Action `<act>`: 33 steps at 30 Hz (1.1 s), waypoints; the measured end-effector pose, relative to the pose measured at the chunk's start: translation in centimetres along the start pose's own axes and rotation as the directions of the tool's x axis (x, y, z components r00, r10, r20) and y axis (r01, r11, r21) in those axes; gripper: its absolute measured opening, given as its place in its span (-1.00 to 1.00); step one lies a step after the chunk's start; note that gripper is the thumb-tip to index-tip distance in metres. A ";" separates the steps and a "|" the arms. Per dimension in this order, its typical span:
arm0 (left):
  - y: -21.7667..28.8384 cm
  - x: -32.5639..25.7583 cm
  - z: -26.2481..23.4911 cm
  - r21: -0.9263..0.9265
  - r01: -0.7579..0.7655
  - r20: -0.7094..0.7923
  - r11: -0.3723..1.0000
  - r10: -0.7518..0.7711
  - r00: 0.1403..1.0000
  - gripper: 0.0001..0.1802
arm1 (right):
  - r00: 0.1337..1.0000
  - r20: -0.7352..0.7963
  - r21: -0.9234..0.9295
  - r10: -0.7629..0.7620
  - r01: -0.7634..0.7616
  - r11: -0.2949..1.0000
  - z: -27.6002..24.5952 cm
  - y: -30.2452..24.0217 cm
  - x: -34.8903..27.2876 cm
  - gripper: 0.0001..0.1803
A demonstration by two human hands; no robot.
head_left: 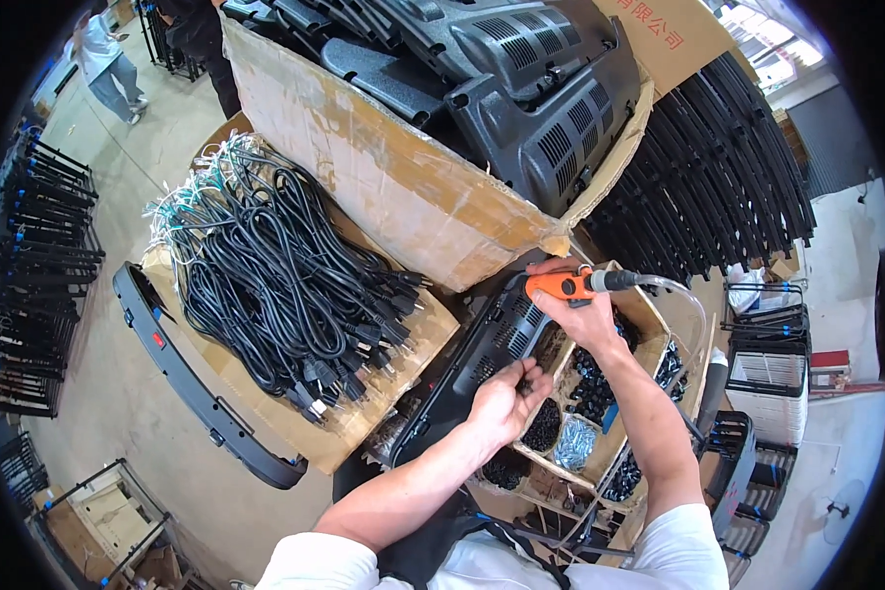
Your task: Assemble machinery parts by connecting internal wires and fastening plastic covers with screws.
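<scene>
My right hand (590,320) is wrapped round an orange power screwdriver (560,286) with a dark end piece, from which a clear hose (680,291) runs off to the right. Under its front end lies a black vented plastic cover (482,367). Whether the tool's tip touches the cover is hidden. My left hand (506,401) is over the cover's near right side, palm up with fingers curled in. What the fingers hold, if anything, I cannot make out. Beside it, a divided cardboard box (588,484) holds black screws (542,427), silver screws (575,442) and small black parts (590,389).
To the left, bundled black power cords (265,265) lie on cardboard (403,388). A large carton (403,177) of black plastic covers (541,118) rises ahead. A long curved black panel (202,393) stands at left. Black frames (708,167) are stacked far right. People (108,59) stand far left.
</scene>
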State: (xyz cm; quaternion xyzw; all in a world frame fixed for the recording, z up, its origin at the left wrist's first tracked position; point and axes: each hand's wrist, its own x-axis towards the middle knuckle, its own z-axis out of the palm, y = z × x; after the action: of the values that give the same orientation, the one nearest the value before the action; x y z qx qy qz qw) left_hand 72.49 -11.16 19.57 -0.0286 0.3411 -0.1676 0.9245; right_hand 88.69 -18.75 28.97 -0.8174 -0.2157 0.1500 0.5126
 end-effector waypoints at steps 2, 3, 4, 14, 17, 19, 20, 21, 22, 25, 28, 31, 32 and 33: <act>-0.4 -1.4 -1.4 0.021 0.024 0.010 0.999 -0.024 1.000 -0.74 | 1.000 0.000 -0.004 0.017 -0.017 1.000 0.4 -0.3 0.4 -0.61; -0.7 -2.1 -1.9 0.049 0.051 0.012 0.997 -0.052 0.999 -0.73 | 1.000 -0.005 -0.008 0.016 -0.016 1.000 0.4 -0.5 0.3 -0.61; -0.9 -2.9 -2.4 0.077 0.077 0.012 0.994 -0.078 0.997 -0.73 | 1.000 -0.012 0.006 0.020 -0.020 1.000 0.3 -0.5 0.2 -0.61; -0.9 -7.6 -6.8 0.169 0.044 -0.068 0.985 -0.033 0.997 -0.70 | 0.999 -0.044 -0.029 -0.032 0.031 0.999 1.0 1.0 -0.4 -0.53; -0.7 -7.4 -7.9 0.311 -0.013 -0.010 0.950 0.017 1.000 -0.71 | 0.992 -0.123 0.001 0.027 -0.027 1.000 0.3 0.8 -0.9 -0.42; 0.3 -8.5 -7.6 0.352 -0.019 -0.038 0.936 0.034 0.999 -0.71 | 0.975 -0.219 0.040 -0.030 0.040 0.998 0.4 -1.3 -2.7 -0.41; 0.9 -8.9 -7.7 0.369 -0.008 -0.047 0.929 0.028 0.999 -0.70 | 0.967 -0.251 0.132 -0.042 0.077 0.988 0.4 -2.7 -4.2 -0.42; 1.0 -9.0 -7.5 0.390 0.013 -0.046 0.921 0.005 0.999 -0.68 | 0.958 -0.285 0.127 -0.030 0.068 0.989 -0.3 -3.3 -6.1 -0.44; 1.0 -9.1 -7.4 0.422 0.050 -0.081 0.905 -0.017 0.997 -0.67 | 0.951 -0.309 0.124 0.007 0.033 0.992 -0.9 -4.4 -8.4 -0.45; -0.8 -8.5 -8.2 0.549 0.164 -0.105 0.820 -0.126 0.986 -0.70 | 0.898 -0.406 0.114 0.170 -0.134 0.984 -2.9 -7.4 -17.3 -0.44; -4.6 -7.0 -9.4 0.670 0.301 -0.164 0.678 -0.260 0.951 -0.71 | 0.797 -0.579 0.074 0.168 -0.154 0.985 -4.3 -8.3 -28.9 -0.42; -7.1 -4.8 -10.9 0.780 0.367 -0.235 0.507 -0.307 0.922 -0.72 | 0.659 -0.709 0.116 0.252 -0.244 0.963 -3.4 -10.6 -39.1 -0.39; -8.6 -3.8 -11.5 0.813 0.382 -0.272 0.439 -0.295 0.916 -0.72 | 0.594 -0.764 0.127 0.252 -0.245 0.961 -2.9 -11.5 -42.8 -0.39; -9.2 -1.8 -13.0 0.824 0.377 -0.270 0.423 -0.292 0.918 -0.72 | 0.541 -0.805 0.137 0.244 -0.231 0.963 -2.3 -12.3 -45.6 -0.39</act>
State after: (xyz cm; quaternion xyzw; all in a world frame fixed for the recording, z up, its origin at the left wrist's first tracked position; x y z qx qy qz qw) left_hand 60.15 -18.44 12.28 0.3769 0.2374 -0.4962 0.7452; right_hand 48.01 -38.93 42.16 -0.8119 0.1580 -0.1733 0.5346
